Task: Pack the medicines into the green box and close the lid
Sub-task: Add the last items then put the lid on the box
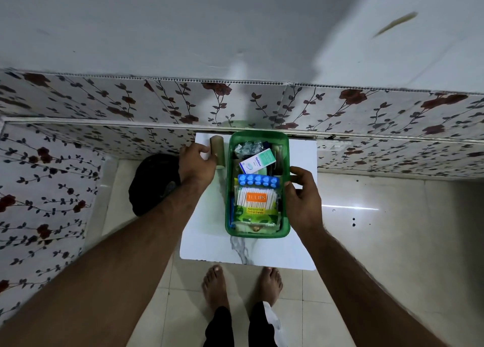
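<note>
The green box [258, 234] stands open on a small white table [209, 242]. It is filled with a cotton swab pack [258, 202], a blue blister strip [258, 181], a white medicine carton [258, 161] and a clear blister pack [246, 147]. A brown cardboard-coloured roll [218, 147] lies on the table just left of the box. My left hand [196, 164] curls its fingers and thumb against the roll's left side. My right hand [303, 194] grips the box's right wall, thumb over the rim. A pale green shape [235, 124] shows behind the box; I cannot tell if it is the lid.
The table stands against a floral-patterned wall [157, 103]. A black bag [154, 184] lies on the floor left of the table. My bare feet [217, 283] stand on the tiled floor at the table's near edge.
</note>
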